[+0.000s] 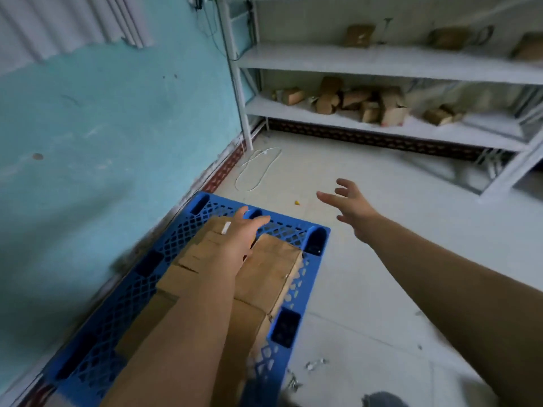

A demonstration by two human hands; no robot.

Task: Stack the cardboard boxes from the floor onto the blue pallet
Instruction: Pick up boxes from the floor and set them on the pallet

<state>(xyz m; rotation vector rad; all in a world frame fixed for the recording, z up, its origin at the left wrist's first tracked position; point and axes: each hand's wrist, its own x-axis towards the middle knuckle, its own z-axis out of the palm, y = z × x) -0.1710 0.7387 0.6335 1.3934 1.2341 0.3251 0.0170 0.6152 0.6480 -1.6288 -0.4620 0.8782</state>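
A blue pallet [296, 230] is seen on the pale floor [367, 274], set along the foot of a turquoise wall [117, 113]. Several cardboard boxes [270, 265] are laid flat on its lattice top, packed side by side in a single layer; how many there are cannot be told, as part of them is hidden by the left forearm. The left hand [244, 233] is held out over the boxes near the pallet's far end, its fingers [260, 220] straight and kept close together, nothing being gripped; whether the boxes are touched cannot be told. The right hand [352, 207] is raised over bare floor to the right of the pallet, well apart from the boxes, its fingers [343, 183] spread and loosely bent, with nothing held. A white cable [258, 171] is looped on the floor beyond the pallet. White shelving [382, 63] is stood against the far wall, and small brown cartons [352, 101] are scattered on its shelves, blurred.
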